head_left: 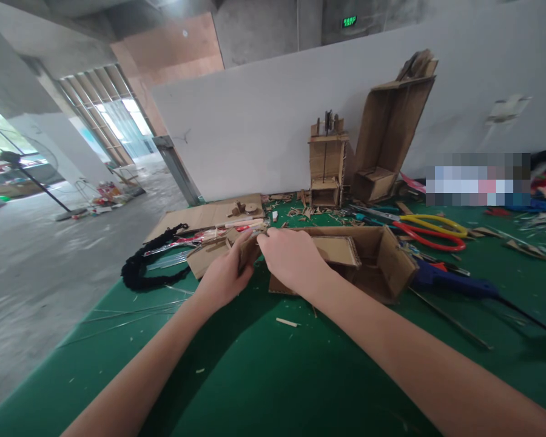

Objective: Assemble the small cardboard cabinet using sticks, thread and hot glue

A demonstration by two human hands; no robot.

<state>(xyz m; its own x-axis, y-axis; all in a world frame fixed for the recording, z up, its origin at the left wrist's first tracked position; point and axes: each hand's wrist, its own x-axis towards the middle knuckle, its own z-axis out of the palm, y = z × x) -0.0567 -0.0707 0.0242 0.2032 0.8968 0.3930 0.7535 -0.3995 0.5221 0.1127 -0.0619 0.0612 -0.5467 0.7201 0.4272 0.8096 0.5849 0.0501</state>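
Observation:
A brown cardboard box model lies on its side on the green table, its open side showing a smaller cardboard compartment. At its left end, my left hand is closed around a cardboard piece, thumb on the near side. My right hand crosses over the model, fingers pinched together right beside that piece. Whatever sits between those fingertips is too small or hidden to make out. Just left of my left hand lies a folded cardboard flap.
Behind stand a small cardboard tower and a taller open cardboard case against the white partition. Scissors with yellow and red handles and a blue glue gun lie right. Black fuzzy cord curls left. Cardboard scraps litter the back.

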